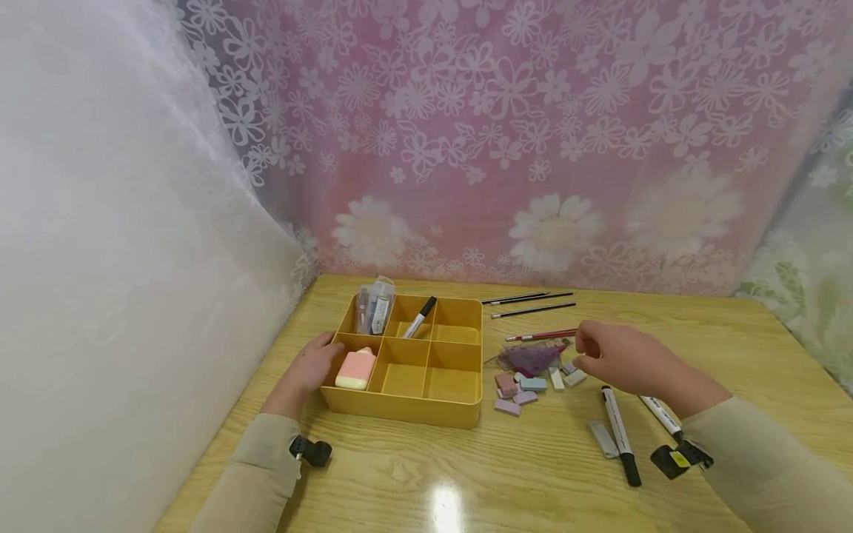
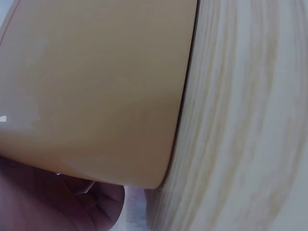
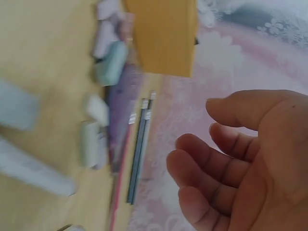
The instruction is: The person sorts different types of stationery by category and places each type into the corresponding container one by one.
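Observation:
A yellow six-compartment organizer box [image 1: 426, 414] stands on the table. My left hand [image 1: 316, 363] grips its left wall, thumb over the rim; in the left wrist view, curled fingers [image 2: 103, 207] show beside the box's side. The front left compartment holds a pink and cream bottle-shaped item [image 1: 356, 369]. Behind it sits a clear case [image 1: 375, 307], and a black-capped marker [image 1: 420, 317] leans in the back middle compartment. My right hand [image 1: 623, 359] holds nothing, its fingers loosely bent above the table, near several small erasers [image 1: 533, 384] and a purple mesh pouch [image 1: 531, 358].
Dark pencils [image 1: 533, 311] and red pencils [image 1: 543, 335] lie right of the box. Nearer the front are a white marker [image 1: 620, 426], a grey-white block [image 1: 603, 440] and another marker [image 1: 661, 417] partly under the right forearm. A floral curtain [image 1: 506, 148] hangs behind the table.

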Tool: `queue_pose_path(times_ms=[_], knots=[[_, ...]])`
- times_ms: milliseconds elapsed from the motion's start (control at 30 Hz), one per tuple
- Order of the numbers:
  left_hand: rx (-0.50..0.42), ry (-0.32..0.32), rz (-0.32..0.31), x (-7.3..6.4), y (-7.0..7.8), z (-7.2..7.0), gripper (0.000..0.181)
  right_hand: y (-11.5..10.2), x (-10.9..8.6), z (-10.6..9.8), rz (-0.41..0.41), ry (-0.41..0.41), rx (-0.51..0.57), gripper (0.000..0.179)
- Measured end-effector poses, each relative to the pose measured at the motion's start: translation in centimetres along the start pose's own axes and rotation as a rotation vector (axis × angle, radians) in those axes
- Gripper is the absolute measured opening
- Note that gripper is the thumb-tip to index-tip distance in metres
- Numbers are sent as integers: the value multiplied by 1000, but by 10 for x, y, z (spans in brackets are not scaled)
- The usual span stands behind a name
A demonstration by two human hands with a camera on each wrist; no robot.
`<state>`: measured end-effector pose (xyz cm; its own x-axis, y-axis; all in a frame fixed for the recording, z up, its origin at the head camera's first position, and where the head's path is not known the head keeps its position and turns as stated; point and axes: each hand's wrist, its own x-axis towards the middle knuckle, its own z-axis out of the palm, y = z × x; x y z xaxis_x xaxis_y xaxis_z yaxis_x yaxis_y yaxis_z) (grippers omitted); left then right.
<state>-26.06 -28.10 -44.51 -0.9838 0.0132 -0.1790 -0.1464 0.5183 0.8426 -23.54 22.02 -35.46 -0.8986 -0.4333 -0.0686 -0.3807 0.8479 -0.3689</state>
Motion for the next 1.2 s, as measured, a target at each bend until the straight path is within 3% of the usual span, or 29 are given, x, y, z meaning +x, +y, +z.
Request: queue_pose_path(times_ms=[267, 500, 867, 1200], knots=[[-7, -10, 5, 0, 0, 1, 54, 20, -32, 23, 29, -142, -54, 31], [5, 3, 7, 1, 0, 1, 53, 30, -46, 37, 102, -313, -6, 35], [4, 6, -3, -1, 0, 1, 54, 34, -56, 61, 160, -358, 13, 40], [-4, 7, -14, 0, 0, 2, 54, 32, -56, 57, 149, -367, -21, 35]])
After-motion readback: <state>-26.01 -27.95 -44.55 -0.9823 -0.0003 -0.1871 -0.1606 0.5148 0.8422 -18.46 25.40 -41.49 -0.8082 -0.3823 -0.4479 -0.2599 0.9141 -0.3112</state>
